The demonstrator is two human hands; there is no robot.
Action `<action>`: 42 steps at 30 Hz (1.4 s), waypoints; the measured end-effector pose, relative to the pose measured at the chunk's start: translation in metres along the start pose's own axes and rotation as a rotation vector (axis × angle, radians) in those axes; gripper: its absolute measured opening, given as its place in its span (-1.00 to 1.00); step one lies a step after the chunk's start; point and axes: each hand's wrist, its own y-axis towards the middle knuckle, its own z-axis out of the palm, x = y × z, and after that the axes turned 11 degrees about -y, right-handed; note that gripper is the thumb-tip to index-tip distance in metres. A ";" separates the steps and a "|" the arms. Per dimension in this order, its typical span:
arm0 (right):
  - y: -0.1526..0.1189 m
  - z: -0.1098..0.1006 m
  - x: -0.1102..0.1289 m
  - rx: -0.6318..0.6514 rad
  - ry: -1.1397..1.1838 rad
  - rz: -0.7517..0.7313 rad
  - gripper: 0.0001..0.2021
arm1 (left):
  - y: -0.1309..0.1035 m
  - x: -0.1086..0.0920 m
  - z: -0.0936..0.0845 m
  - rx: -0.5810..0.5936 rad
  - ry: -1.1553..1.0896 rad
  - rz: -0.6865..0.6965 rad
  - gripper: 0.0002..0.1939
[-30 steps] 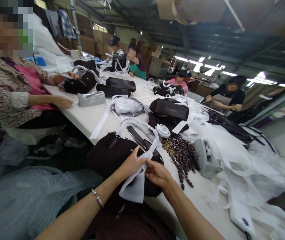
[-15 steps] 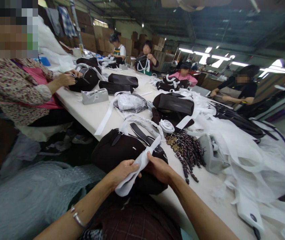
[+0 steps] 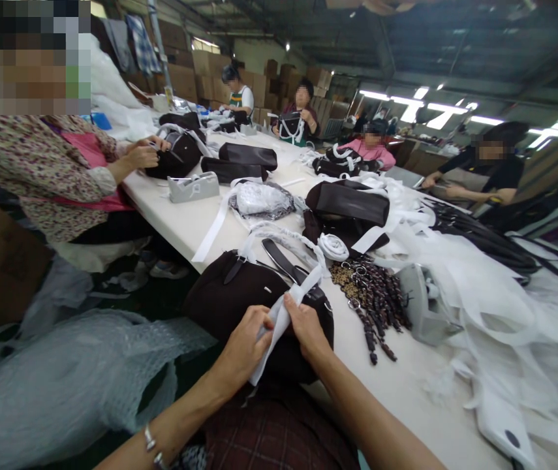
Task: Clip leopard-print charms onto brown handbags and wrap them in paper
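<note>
- The fingers of the left hand (image 3: 245, 349) are curled closed around the white strip (image 3: 279, 323), below its upper end.
- The right hand (image 3: 307, 329) pinches the same strip higher up, its thumb flat along the near side; its other fingertips are hidden, so I cannot tell how they lie.
- The strip slants from one o'clock down to seven o'clock, in front of the dark brown bag (image 3: 224, 294), its top by the bag's leather strap (image 3: 279, 258).
- That bag sits at the near edge of the pale table (image 3: 361, 385), with a white-wrapped handle (image 3: 303, 240) arching over its top.
- From the bag, at twelve o'clock, lies a plastic-wrapped bundle (image 3: 262, 199); at eleven, farther off, a grey dispenser (image 3: 193, 188).
- Towards two o'clock is a coiled white roll (image 3: 333, 247), with another dark bag (image 3: 350, 203) beyond it.
- At three o'clock is a heap of beaded tassels (image 3: 371, 297), and just beside it a grey holder (image 3: 425, 307).
- Loose white sheeting (image 3: 489, 294) spreads farther out at three.
- At ten o'clock a person in a flowered top (image 3: 63, 173) has both hands at a black bag (image 3: 178, 153).
- Between eight and nine lies bubble wrap (image 3: 63, 385), lower than the tabletop.
</note>
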 end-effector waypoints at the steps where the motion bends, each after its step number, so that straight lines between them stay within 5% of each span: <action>1: 0.000 0.000 0.000 -0.015 -0.013 -0.002 -0.52 | -0.001 -0.001 -0.001 0.007 -0.012 -0.008 -0.88; 4: 0.000 0.000 -0.002 -0.050 -0.074 -0.039 -0.52 | -0.002 -0.006 -0.003 0.020 -0.033 -0.060 -0.70; 10: 0.001 0.001 -0.003 -0.081 -0.015 -0.030 -0.55 | 0.001 -0.014 0.000 -0.014 0.019 -0.156 -0.80; 17: -0.002 0.001 0.002 0.046 0.268 0.112 -0.61 | -0.003 -0.005 -0.008 -0.018 -0.134 -0.270 -0.68; 27: -0.001 -0.005 0.002 0.090 0.363 0.166 -0.65 | -0.008 0.009 -0.007 -0.131 -0.100 -0.291 -0.71; 35: 0.003 -0.006 -0.001 0.066 0.379 0.171 -0.66 | -0.005 0.015 -0.011 -0.092 -0.444 -0.434 -0.69; 42: 0.003 0.001 -0.002 -0.024 0.371 0.169 -0.65 | -0.013 0.010 -0.005 -0.042 -0.322 -0.232 -0.82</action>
